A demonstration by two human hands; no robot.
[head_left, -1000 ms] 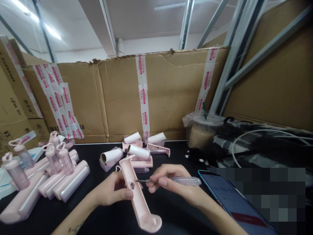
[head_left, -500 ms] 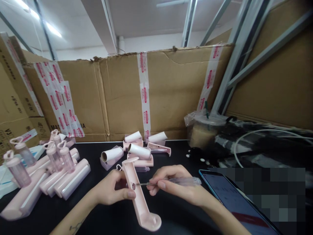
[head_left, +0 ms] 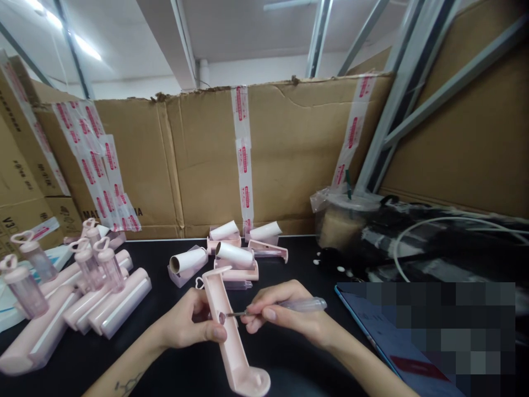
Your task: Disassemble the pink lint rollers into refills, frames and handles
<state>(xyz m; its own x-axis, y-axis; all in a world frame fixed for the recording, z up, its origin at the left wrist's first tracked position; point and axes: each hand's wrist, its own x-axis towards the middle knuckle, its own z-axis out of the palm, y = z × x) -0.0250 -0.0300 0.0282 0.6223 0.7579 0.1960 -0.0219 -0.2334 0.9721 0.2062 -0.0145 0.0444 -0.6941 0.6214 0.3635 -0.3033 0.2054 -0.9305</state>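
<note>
A long pink plastic holder (head_left: 237,347), open along its inner side, is tilted in front of me, one rounded end low and toward me. My left hand (head_left: 190,320) grips it around its middle, thumb on the near edge. In my right hand (head_left: 285,314) is a screwdriver (head_left: 303,304) with a clear handle. Its thin metal shaft points left, and the tip is at the hole in the holder's inner wall. Whether a screw sits there is too small to make out. Behind the holder, part of a heart-shaped loop (head_left: 199,283) shows.
Pink cylindrical units (head_left: 119,303) with clear heart-topped handles lie at the left. White paper rolls (head_left: 235,255) and pink parts stand at the back middle. A phone (head_left: 384,331) lies at the right, near a bagged drink cup (head_left: 345,220). Cardboard (head_left: 206,160) walls the back.
The holder and both hands have shifted slightly left in view. The screwdriver has moved left with my right hand, its tip still at the hole.
</note>
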